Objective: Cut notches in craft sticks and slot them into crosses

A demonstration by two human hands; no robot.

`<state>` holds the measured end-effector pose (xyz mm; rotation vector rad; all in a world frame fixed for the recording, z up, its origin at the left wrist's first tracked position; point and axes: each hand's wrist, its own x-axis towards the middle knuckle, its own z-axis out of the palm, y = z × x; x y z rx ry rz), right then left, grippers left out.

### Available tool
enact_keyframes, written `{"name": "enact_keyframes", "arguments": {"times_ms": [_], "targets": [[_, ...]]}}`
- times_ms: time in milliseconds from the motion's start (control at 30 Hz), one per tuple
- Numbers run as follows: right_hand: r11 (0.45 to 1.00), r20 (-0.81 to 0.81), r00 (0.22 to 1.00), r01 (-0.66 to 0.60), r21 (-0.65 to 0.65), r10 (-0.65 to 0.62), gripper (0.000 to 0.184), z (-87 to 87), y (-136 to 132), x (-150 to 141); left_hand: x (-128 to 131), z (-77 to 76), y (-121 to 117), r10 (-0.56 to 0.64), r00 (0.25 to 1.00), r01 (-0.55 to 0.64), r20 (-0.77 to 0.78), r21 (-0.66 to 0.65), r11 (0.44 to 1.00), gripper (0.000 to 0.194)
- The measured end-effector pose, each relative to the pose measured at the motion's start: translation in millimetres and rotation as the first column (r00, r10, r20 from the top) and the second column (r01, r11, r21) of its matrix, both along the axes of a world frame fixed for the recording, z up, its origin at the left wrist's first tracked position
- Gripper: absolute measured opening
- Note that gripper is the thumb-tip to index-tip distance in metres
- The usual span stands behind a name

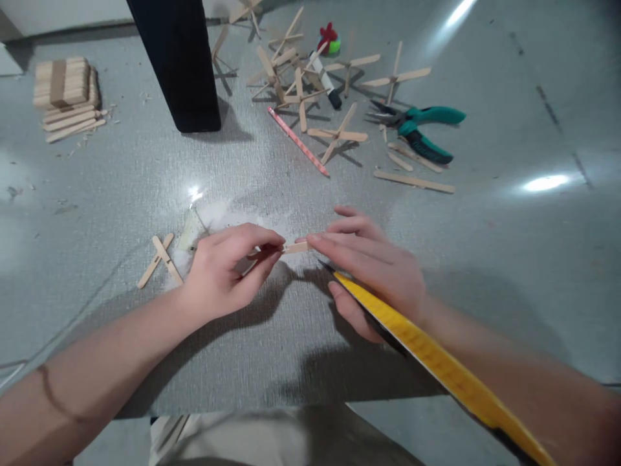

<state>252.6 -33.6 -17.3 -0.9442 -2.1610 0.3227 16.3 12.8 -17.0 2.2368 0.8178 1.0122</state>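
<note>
My left hand pinches a short wooden craft stick between thumb and fingertips, just above the tabletop. The fingertips of my right hand touch the stick's other end. A long yellow tool with a black edge and a dark pointed tip lies between the thumb and fingers of that hand, running back over the wrist; its exact kind I cannot tell. Left of my left hand, two craft sticks lie crossed. Beside them is a pale, crumpled translucent piece, partly hidden by the hand.
Further back stand several crossed-stick pieces, a pink pencil, a marker and green-handled pliers. Loose sticks lie below the pliers. A tall black object rises near stacked craft sticks. White dust coats the middle.
</note>
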Motion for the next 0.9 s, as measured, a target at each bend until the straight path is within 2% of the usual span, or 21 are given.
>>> {"name": "enact_keyframes", "arguments": {"times_ms": [67,133,267,367,467,633,800,900], "targets": [[1.0,-0.004,1.0,0.001,0.023,-0.001,0.063,-0.7,-0.8,-1.4,-1.4,-1.6,-0.4,0.018,1.0,-0.016,-0.018,0.09,0.996,0.014],[0.999,-0.006,1.0,0.007,0.042,-0.006,0.063,-2.2,-1.6,-3.0,-3.5,-2.9,-0.2,0.041,0.997,-0.023,-0.068,0.25,0.968,0.015],[0.999,0.005,1.0,0.01,0.042,-0.01,0.059,-5.9,-2.8,-3.9,-7.8,-2.8,1.2,0.052,0.978,0.076,-0.203,0.573,0.816,0.016],[1.0,0.015,1.0,0.015,0.023,-0.016,0.059,-7.0,-3.6,-3.6,-9.6,-0.8,1.8,0.062,0.962,0.141,-0.267,0.677,0.723,0.018],[1.0,0.029,0.999,0.018,0.003,-0.018,0.059,-6.2,-4.6,-4.4,-10.0,1.7,1.4,0.069,0.947,0.183,-0.312,0.706,0.684,0.02],[0.999,0.036,0.999,0.025,0.035,-0.026,0.053,-5.0,-5.5,-6.8,-7.7,4.6,-0.9,0.074,0.933,0.213,-0.351,0.708,0.673,0.02],[0.997,0.044,0.999,0.018,0.07,-0.021,0.053,-9.2,-5.2,-6.9,-3.7,5.0,-2.7,0.122,0.94,0.103,-0.32,0.603,0.791,0.015],[0.998,0.036,0.999,0.016,0.067,-0.019,0.052,-9.3,-5.1,-7.8,-3.0,5.4,-3.1,0.129,0.944,0.084,-0.303,0.599,0.796,0.014]]}}
